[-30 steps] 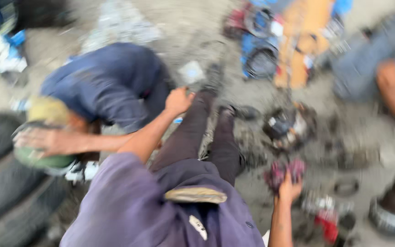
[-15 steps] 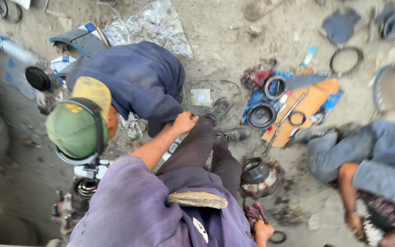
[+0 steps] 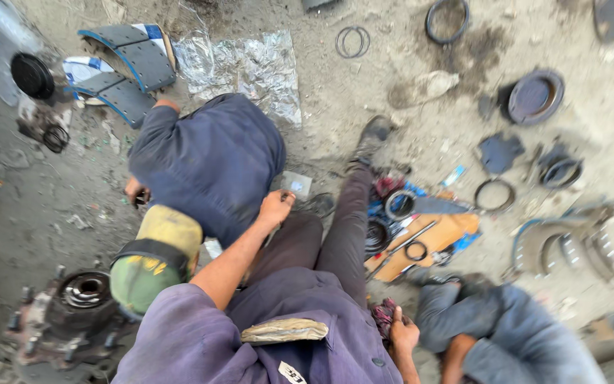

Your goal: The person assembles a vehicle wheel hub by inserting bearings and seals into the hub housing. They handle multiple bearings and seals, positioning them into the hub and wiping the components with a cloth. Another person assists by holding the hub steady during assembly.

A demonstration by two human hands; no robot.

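Since half a second ago the view has swung leftward, so the crouching person in the dark blue shirt (image 3: 211, 167) now sits near the middle and a greasy wheel hub (image 3: 72, 313) has come in at the lower left. That blue-shirted person is the landmark: hunched over, with a yellow-and-green cap (image 3: 152, 259) just below the shirt. Up and left of them lie grey brake shoes (image 3: 133, 64) with blue edges, and a crumpled plastic sheet (image 3: 243, 67) lies just above. To their right, the wearer's dark trouser legs (image 3: 328, 235) stretch out toward a piece of orange card (image 3: 428, 242) carrying rings and a long tool. Farther right and lower, a second person in blue-grey clothes (image 3: 513, 334) crouches. The left hand (image 3: 276, 208) rests loosely curled beside the blue shirt's lower edge, gripping nothing I can make out. The right hand (image 3: 401, 334), well below and right, closes on what seems to be a reddish rag (image 3: 384, 313).
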